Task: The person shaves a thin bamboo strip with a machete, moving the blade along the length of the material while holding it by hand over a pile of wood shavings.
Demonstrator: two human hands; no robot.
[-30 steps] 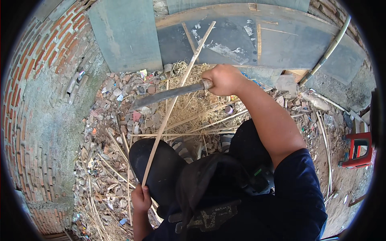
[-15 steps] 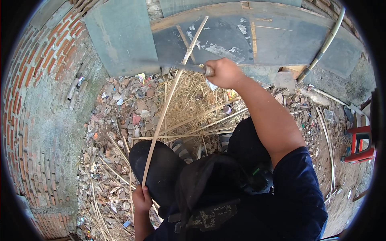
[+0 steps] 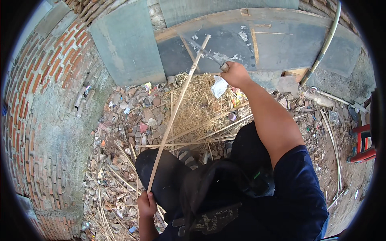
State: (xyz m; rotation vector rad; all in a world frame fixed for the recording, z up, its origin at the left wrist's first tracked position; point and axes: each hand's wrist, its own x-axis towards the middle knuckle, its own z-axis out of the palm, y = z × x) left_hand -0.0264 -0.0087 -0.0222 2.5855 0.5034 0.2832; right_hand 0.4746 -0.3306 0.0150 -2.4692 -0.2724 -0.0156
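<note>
A long pale bamboo strip (image 3: 173, 116) slants from lower left to upper middle, passing over my left knee. My left hand (image 3: 147, 204) is closed around its near end. Out at the far side, my right hand (image 3: 236, 74) grips the handle of a machete (image 3: 223, 66), whose blurred blade reaches up and left across the strip near its far end. Whether the edge touches the strip I cannot tell. Under the strip's far half lies a heap of thin shavings (image 3: 193, 105).
Rubble and litter (image 3: 116, 160) cover the ground, with more bamboo strips (image 3: 205, 140) lying across it. A brick wall (image 3: 44, 132) rises at left. Grey boards (image 3: 289, 48) stand at the back with a leaning bamboo pole (image 3: 321, 52). A red stool (image 3: 364, 150) is far right.
My right hand has shifted right and slightly down, carrying the machete toward the strip's far end. The blade has swung from nearly level to pointing up and left. My left hand keeps its grip.
</note>
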